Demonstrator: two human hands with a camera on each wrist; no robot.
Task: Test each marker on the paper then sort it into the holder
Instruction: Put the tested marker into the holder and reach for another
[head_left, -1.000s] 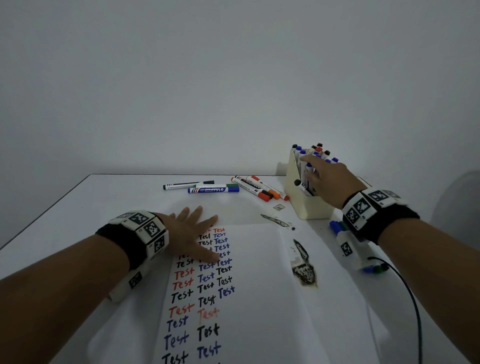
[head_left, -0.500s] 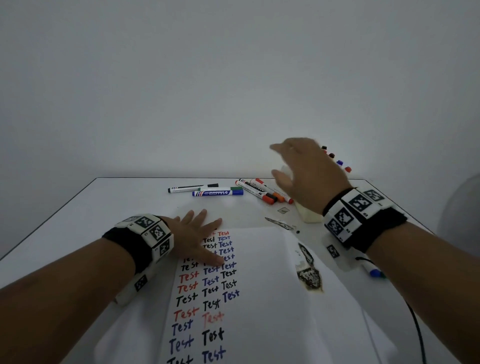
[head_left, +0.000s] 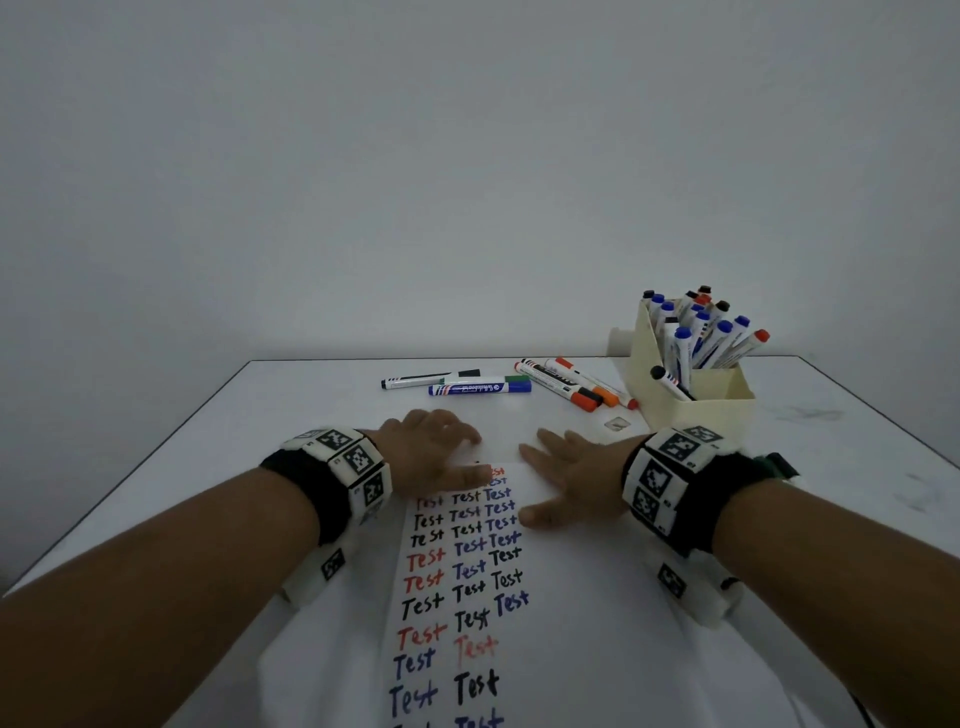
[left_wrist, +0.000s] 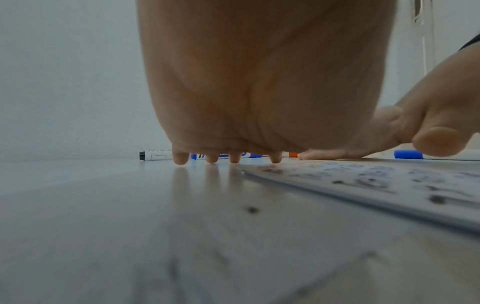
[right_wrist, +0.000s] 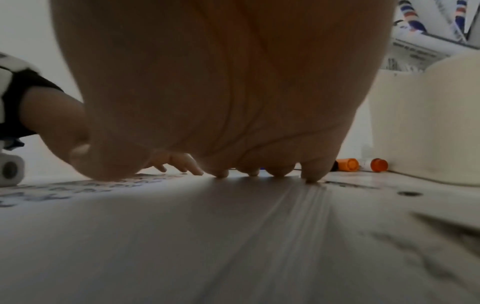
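- The left hand (head_left: 426, 449) lies palm down at the left top corner of the paper (head_left: 571, 597), fingers spread and loosely arched, holding nothing; in the left wrist view its fingertips (left_wrist: 181, 159) touch the worktop (head_left: 291, 415) and its thumb lies over the top rows of writing.
- Beyond the left hand, well apart from its fingertips, a black-capped marker (head_left: 431, 379) and a blue marker (head_left: 480, 388) lie flat on the worktop, the blue one nearer the hand; a green cap shows between them.
- The paper runs between and under both hands, with columns of "Test" in black, blue and red to the left of the right hand's thumb.
- The right hand (head_left: 569, 475) lies palm down on the paper just beside the left hand, not touching it, fingers spread and straight, gripping nothing; the right wrist view shows its fingertips (right_wrist: 310, 178) pressed to the sheet.
- Beyond the right hand, a cluster of orange and red markers (head_left: 574, 383) lies slanted on the worktop.
- Further right, beyond the right wrist, the cream holder (head_left: 696, 410) stands upright, packed with the sorted markers (head_left: 698, 332), caps up, mostly blue, some black and red.
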